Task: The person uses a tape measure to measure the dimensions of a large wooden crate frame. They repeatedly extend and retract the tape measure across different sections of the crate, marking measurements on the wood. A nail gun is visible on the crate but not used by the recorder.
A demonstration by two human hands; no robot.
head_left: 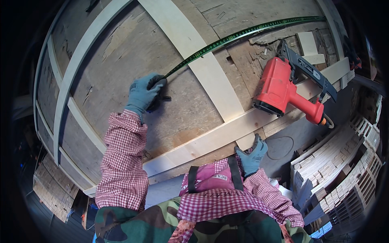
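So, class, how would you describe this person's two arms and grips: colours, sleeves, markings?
The left grip and right grip wear matching blue-grey gloves, the right one with a small dark marking on its back. Both forearms have red-and-white checked sleeves, the left one gathered at the wrist. Green camouflage cloth shows beyond the left sleeve.

Left hand (144, 93) around a green tape measure (231, 37); right hand (252, 158) at a pale wood piece (245, 141)
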